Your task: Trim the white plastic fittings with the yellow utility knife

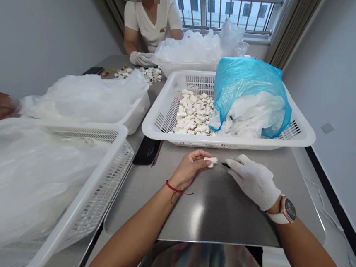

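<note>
1 short white tubular fitting (213, 160), pinched in the bare left hand (189, 167), points lengthwise rightward from its fingers, toward the slim black tool (226, 165) the gloved right hand (254, 181) grips.

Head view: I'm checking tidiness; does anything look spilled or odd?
Mildly untidy: the blue plastic bag slumps in the white basket, crumpled white material bulging out beside loose pipe fittings. Also uneven: the right hand is gloved, the left hand bare.
</note>
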Demonstrator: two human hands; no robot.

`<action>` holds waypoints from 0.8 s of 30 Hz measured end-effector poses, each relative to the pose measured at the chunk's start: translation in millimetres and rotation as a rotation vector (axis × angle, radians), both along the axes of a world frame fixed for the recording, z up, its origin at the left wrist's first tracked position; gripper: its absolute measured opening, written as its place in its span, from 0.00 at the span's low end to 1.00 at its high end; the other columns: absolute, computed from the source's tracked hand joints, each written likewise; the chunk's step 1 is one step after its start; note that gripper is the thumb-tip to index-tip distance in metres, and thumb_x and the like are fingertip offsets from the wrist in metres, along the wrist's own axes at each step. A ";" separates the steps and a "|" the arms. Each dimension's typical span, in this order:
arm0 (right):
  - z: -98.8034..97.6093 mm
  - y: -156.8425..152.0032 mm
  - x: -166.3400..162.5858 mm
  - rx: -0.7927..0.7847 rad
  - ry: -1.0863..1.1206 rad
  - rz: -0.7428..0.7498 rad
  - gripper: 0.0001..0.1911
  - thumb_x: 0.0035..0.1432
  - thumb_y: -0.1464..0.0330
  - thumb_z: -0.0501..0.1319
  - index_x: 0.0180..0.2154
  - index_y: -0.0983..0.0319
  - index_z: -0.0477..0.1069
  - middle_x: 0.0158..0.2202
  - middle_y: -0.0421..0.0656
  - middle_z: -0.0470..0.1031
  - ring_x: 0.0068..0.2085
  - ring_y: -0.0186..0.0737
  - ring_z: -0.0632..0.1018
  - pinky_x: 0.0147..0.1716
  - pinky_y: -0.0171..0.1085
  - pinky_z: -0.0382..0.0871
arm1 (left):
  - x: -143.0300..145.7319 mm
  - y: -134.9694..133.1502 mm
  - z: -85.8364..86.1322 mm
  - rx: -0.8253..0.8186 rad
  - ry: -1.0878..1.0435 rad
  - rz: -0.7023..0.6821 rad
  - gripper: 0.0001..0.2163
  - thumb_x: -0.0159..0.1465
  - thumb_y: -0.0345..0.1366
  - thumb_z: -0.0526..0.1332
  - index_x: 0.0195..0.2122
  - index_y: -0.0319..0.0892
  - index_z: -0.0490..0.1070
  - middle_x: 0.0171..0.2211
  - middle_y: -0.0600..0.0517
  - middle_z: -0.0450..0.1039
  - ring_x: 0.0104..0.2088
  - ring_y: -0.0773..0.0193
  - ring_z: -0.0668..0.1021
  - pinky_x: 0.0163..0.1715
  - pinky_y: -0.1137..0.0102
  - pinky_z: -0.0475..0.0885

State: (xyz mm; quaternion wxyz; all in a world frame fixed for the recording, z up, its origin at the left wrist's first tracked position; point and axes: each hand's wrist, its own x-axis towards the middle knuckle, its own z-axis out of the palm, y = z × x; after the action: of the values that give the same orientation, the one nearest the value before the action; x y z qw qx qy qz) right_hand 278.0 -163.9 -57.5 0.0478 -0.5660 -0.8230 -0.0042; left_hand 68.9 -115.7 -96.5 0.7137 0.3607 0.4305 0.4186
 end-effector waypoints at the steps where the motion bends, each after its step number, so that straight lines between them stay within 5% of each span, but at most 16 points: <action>1: 0.1 -0.2 0.3 -0.011 0.022 0.018 0.16 0.67 0.61 0.50 0.52 0.52 0.69 0.40 0.40 0.73 0.31 0.33 0.75 0.22 0.34 0.53 | 0.0 0.1 -0.2 0.005 0.006 0.003 0.12 0.45 0.32 0.74 0.30 0.37 0.76 0.32 0.49 0.80 0.30 0.68 0.78 0.34 0.73 0.72; 12: 0.6 -0.8 3.1 -0.068 0.220 0.024 0.16 0.65 0.63 0.52 0.52 0.53 0.70 0.41 0.40 0.74 0.34 0.35 0.76 0.28 0.33 0.61 | 1.1 -2.6 5.2 0.146 0.115 -0.036 0.14 0.49 0.35 0.72 0.36 0.38 0.77 0.33 0.49 0.79 0.31 0.66 0.77 0.35 0.72 0.71; 16: 1.0 -1.3 5.2 -0.077 0.260 0.044 0.15 0.65 0.63 0.53 0.52 0.52 0.70 0.41 0.40 0.74 0.36 0.35 0.76 0.29 0.32 0.62 | -0.4 -3.1 4.6 0.283 0.323 -0.123 0.16 0.53 0.38 0.70 0.42 0.41 0.79 0.37 0.48 0.80 0.34 0.62 0.78 0.36 0.70 0.71; 24: 3.9 -1.4 1.6 -0.044 0.106 -0.025 0.16 0.65 0.62 0.52 0.52 0.52 0.70 0.41 0.41 0.74 0.31 0.35 0.75 0.24 0.32 0.58 | 0.3 -5.4 2.1 0.571 0.622 -0.074 0.09 0.55 0.35 0.67 0.38 0.45 0.80 0.35 0.50 0.80 0.36 0.59 0.77 0.39 0.68 0.70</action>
State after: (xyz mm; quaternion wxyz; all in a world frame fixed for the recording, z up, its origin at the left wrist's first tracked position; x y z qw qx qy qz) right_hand 279.6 -165.3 -53.6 0.0788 -0.5764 -0.8122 0.0433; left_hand 69.2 -121.1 -94.4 0.4359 0.6683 0.4788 0.3662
